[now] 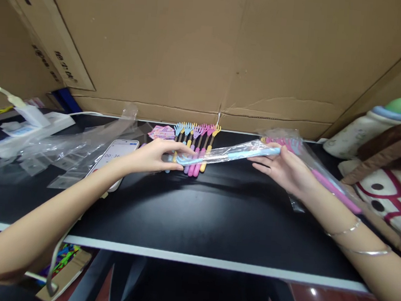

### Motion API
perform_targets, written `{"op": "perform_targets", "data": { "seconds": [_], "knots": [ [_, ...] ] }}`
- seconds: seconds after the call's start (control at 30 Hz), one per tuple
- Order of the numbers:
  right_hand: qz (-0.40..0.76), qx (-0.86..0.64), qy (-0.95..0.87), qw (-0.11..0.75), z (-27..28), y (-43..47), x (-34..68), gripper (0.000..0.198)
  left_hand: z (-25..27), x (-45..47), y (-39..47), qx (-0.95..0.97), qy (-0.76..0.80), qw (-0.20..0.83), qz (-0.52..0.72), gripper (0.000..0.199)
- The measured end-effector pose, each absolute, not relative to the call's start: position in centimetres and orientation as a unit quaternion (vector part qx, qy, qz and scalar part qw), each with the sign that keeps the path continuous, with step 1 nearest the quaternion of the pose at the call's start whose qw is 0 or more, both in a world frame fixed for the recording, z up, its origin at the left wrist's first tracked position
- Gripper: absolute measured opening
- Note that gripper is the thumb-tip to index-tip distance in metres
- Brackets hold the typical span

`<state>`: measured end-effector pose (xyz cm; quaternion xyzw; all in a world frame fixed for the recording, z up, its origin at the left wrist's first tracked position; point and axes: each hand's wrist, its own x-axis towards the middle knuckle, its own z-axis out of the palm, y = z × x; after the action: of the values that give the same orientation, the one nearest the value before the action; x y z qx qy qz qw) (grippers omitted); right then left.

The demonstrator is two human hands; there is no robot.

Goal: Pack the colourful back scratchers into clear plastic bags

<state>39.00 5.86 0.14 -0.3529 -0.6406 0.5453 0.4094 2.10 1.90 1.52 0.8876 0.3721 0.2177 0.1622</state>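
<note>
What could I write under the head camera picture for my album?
Light-blue stick in clear plastic between left hand and right hand over a black table, near colourful claw-topped sticks.

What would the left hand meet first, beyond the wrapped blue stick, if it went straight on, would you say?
Probably the row of claw-ended coloured sticks, though the left hand may be raised enough to pass above them; depth is unclear.

Held scratcher (pixel 246 153) lt blue, wrap clear. Row of scratchers (pixel 197 152): blue, yel., purple, pink, w/ dk necks. Packet (pixel 162 132) pink/purple, patterned. Tabletop (pixel 194 216) blk, lt grey edge. Bottle (pixel 356 129) off-white, grn top, blue ring. Cardboard (pixel 196 50) brn.
</note>
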Motion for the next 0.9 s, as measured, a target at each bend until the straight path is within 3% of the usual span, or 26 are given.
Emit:
{"op": "perform_targets", "data": {
  "seconds": [0.23, 0.5, 0.9],
  "knots": [
    [0.618, -0.318, -0.568, 0.44, -0.5, 5.5, 38.6, 0.025, 0.9, 2.3, 1.9, 0.904, 0.339, 0.14, 0.22, 0.038],
    [0.631, -0.322, -0.561, 0.429, -0.6, 5.2, 38.5, 0.029, 0.4, 2.3, 2.1, 0.914, 0.319, 0.122, 0.217, 0.036],
    [0.705, -0.304, -0.577, 0.278, -0.4, 5.1, 39.0, 0.051, 0.6, 2.5, 1.8, 0.916, 0.308, 0.091, 0.24, 0.026]
  ]
}}
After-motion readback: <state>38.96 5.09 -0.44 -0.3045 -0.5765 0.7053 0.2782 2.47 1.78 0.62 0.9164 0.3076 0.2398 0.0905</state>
